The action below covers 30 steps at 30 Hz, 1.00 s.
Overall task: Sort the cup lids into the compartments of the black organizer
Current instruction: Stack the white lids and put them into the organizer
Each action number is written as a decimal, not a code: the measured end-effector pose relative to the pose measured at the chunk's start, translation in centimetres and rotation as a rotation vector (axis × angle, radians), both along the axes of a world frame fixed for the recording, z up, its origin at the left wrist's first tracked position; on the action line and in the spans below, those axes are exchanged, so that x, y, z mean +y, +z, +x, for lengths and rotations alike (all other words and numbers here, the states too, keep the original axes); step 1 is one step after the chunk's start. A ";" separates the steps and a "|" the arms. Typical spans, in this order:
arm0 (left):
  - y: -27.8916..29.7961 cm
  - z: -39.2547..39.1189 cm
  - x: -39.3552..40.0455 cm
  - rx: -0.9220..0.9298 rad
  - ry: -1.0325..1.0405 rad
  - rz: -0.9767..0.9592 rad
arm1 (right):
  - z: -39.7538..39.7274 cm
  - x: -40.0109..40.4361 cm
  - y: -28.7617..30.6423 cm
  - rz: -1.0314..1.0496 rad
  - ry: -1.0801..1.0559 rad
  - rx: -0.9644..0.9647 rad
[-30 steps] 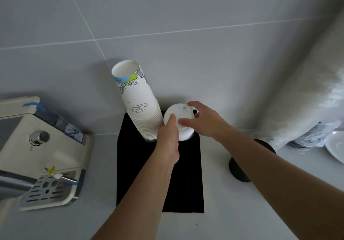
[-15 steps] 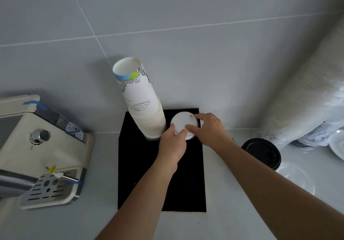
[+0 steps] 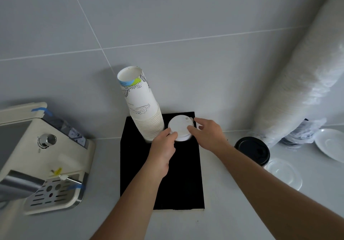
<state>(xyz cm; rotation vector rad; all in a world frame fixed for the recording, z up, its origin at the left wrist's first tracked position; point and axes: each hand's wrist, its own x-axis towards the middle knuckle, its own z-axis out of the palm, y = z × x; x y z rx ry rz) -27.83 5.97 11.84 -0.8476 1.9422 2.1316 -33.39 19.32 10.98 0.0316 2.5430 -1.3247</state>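
grey tiled wall, pale worktop (image 3: 232,221) | white lids (image 3: 180,129) stacked at black organizer (image 3: 178,174) rear-right compartment | left hand (image 3: 163,146) and right hand (image 3: 208,134) fingers pinch opposite rims | light, thin plastic (flexes, slips): hold by rim

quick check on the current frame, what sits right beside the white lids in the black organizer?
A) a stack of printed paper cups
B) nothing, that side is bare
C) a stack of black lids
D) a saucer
A: the stack of printed paper cups stands in the black organizer directly left of the white lids, which the left hand and right hand hold at their edges.
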 end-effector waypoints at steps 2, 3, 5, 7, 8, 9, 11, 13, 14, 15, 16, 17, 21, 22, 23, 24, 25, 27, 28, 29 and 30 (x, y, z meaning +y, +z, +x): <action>0.8 1.4 0.1 -0.008 -0.018 0.057 | 1.1 0.7 0.5 -0.091 -0.058 -0.019; 1.2 2.1 0.1 -0.010 -0.020 0.078 | 1.6 1.1 0.6 -0.158 -0.094 -0.035; 1.7 3.6 0.1 0.010 -0.017 0.121 | 2.6 2.0 0.8 -0.298 -0.168 -0.065; 2.1 5.1 0.1 0.037 -0.010 0.179 | 4.1 3.2 0.9 -0.449 -0.228 -0.109; 2.3 5.7 0.1 0.052 -0.002 0.212 | 4.8 3.8 0.9 -0.533 -0.245 -0.132; 2.4 6.3 0.2 0.066 0.006 0.244 | 5.6 4.4 1.1 -0.617 -0.256 -0.153; 2.7 7.4 0.4 0.082 0.001 0.299 | 7.3 5.8 1.3 -0.752 -0.290 -0.189; 2.8 8.3 1.0 0.086 -0.023 0.344 | 9.4 7.5 1.4 -0.827 -0.322 -0.205; 2.8 8.8 1.3 0.081 -0.034 0.361 | 10.3 8.4 1.4 -0.855 -0.332 -0.208; 2.6 9.1 1.6 0.069 -0.042 0.372 | 11.2 9.3 1.3 -0.869 -0.344 -0.208; 2.4 9.5 1.9 0.056 -0.050 0.383 | 12.0 10.3 1.2 -0.871 -0.360 -0.205; 2.0 9.8 2.4 0.037 -0.062 0.387 | 12.9 11.5 1.0 -0.859 -0.383 -0.192; 0.2 10.6 4.4 -0.062 -0.105 0.399 | 14.7 15.4 0.0 -0.737 -0.484 -0.079; -0.3 10.6 4.8 -0.084 -0.111 0.401 | 14.9 16.3 -0.2 -0.715 -0.510 -0.058; -0.8 10.6 5.3 -0.106 -0.118 0.404 | 15.1 17.2 -0.5 -0.699 -0.541 -0.045; -1.2 10.6 5.8 -0.125 -0.127 0.407 | 15.1 18.2 -0.7 -0.699 -0.574 -0.039; -1.7 10.5 6.3 -0.143 -0.135 0.415 | 15.1 19.2 -1.1 -0.703 -0.607 -0.040; -2.7 10.0 7.4 -0.187 -0.159 0.424 | 14.8 21.0 -1.7 -0.727 -0.669 -0.052; -3.1 9.9 7.9 -0.207 -0.168 0.426 | 14.7 21.7 -1.9 -0.745 -0.696 -0.060; -3.4 9.7 8.1 -0.222 -0.176 0.428 | 14.4 22.2 -2.2 -0.764 -0.721 -0.068; -3.9 9.5 8.5 -0.238 -0.183 0.425 | 14.2 22.6 -2.4 -0.780 -0.746 -0.077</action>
